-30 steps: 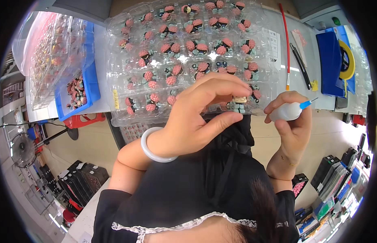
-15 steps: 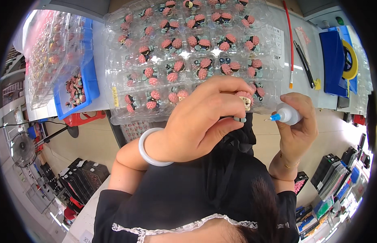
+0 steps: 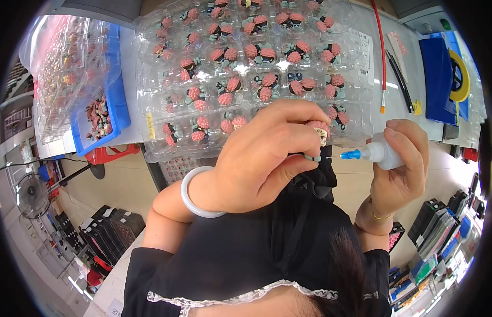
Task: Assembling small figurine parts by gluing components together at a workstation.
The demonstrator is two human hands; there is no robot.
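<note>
Between the thumb and fingers of my left hand (image 3: 267, 153) is a small pink-haired figurine (image 3: 321, 133) with a pale face; most of it is hidden by the fingers. A pale green-grey piece shows at the thumb tip. My right hand (image 3: 402, 164) is closed round a white squeeze bottle (image 3: 382, 151) with a blue-hubbed needle tip (image 3: 350, 154). The thin needle points left and reaches close to the figurine's lower part; I cannot tell whether it touches. Beyond my hands lies a clear plastic tray (image 3: 150, 127) with many similar pink and grey-green figurine parts in its compartments.
At left, a blue bin (image 3: 119, 105) holds more small parts beneath stacked clear trays (image 3: 71, 68). On the right lie a red-handled brush (image 3: 380, 53), black pen-like tools (image 3: 398, 79), and a blue tape dispenser (image 3: 435, 79) with yellow tape (image 3: 459, 76). A red-handled tool (image 3: 111, 153) is below the bin.
My right hand has turned the bottle so its needle points straight left, its tip now close to the figurine. My left hand has stayed almost still with the figurine.
</note>
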